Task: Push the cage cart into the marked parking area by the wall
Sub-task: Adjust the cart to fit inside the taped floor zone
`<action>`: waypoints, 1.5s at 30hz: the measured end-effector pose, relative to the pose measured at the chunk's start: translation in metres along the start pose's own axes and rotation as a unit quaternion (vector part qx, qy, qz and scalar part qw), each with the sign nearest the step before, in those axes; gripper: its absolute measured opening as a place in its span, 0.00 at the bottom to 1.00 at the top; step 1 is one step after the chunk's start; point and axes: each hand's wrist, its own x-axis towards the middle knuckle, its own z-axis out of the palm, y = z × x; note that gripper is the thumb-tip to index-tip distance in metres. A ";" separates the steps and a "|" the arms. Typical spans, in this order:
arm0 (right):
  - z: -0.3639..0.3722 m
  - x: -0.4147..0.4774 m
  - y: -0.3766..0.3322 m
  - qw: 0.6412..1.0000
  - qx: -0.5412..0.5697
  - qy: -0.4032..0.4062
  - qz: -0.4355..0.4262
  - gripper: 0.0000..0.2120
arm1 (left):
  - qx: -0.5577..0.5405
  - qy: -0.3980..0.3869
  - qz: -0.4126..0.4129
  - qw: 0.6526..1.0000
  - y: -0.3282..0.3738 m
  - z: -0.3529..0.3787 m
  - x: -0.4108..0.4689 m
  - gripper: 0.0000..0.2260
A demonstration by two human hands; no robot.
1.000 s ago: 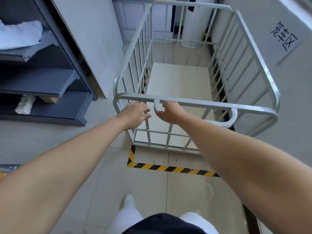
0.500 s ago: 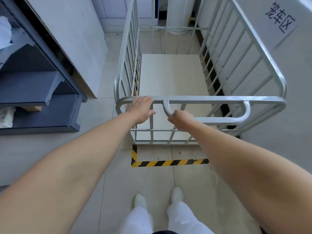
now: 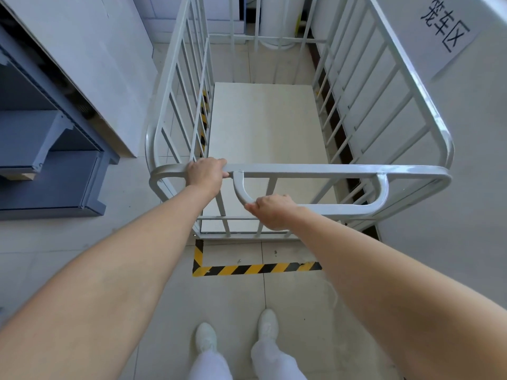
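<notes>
Where the yellow-and-black floor tape [image 3: 255, 269] marks out a bay, the cage cart [image 3: 274, 127] stands inside it: white barred sides, pale flat deck, nothing on the deck. The cart's right side runs close along the wall [image 3: 466, 160]; whether they touch cannot be told. Its near end sits just beyond the tape's near strip, with a narrow band of tile between them, and a second strip of tape shows through the cart's left bars.

Left hand [image 3: 205, 174]: fingers curled over the cart's top rail [image 3: 315, 169], near its left corner, gripping it.
Right hand [image 3: 274, 211]: fingers wrapped around the looped handle bar [image 3: 343, 208] that hangs below that rail, at the loop's left end.

Sign [image 3: 445, 31]: paper sheet with black characters, fixed to the wall above the cart's right side.
Grey shelving unit [image 3: 49, 165]: well left of the cart.
White shoes [image 3: 206, 340]: on the tiles on the near side of the tape from the cart.
</notes>
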 end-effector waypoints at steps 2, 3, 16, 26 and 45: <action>0.001 -0.002 0.003 1.000 -0.009 -0.005 -0.005 0.14 | 0.009 0.003 -0.006 1.000 0.006 -0.001 0.000 0.08; 0.002 -0.003 0.004 1.000 -0.014 -0.006 -0.010 0.14 | 0.008 0.001 -0.009 1.000 0.007 -0.001 -0.001 0.07; 0.018 -0.028 0.023 1.000 0.004 -0.012 0.013 0.08 | -0.007 -0.036 -0.011 0.999 0.037 -0.002 -0.019 0.09; 0.020 -0.037 0.028 1.000 0.000 -0.021 0.004 0.16 | 0.006 -0.032 0.000 0.999 0.040 -0.001 -0.023 0.08; 0.025 -0.038 0.037 0.997 0.068 -0.013 0.045 0.20 | 0.041 -0.046 0.032 0.998 0.041 -0.004 -0.030 0.11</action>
